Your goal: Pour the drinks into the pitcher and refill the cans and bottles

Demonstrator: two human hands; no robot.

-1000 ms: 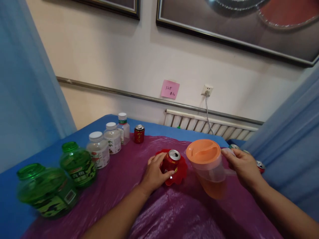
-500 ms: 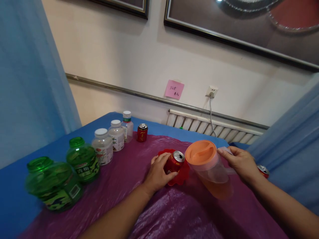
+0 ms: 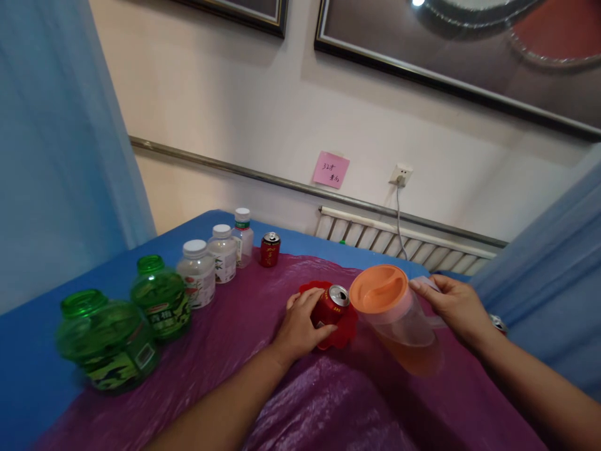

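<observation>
My left hand is wrapped round a red drink can, its open top tipped slightly to the right. Under the can lies a red scalloped dish. By its handle, my right hand grips a clear pitcher with an orange lid. Amber liquid sits in the pitcher's lower part, and the pitcher leans left so that its lid is close beside the can's rim. No stream of liquid can be made out between the two.
Two green jars, several clear white-capped bottles and another red can form a row on the left. Purple plastic sheeting covers part of the blue table. One more can is partly hidden behind my right forearm.
The view has shifted slightly, so the whole scene sits a little further right. Both hands keep their grips, and the can and pitcher stay in nearly the same place to each other.
</observation>
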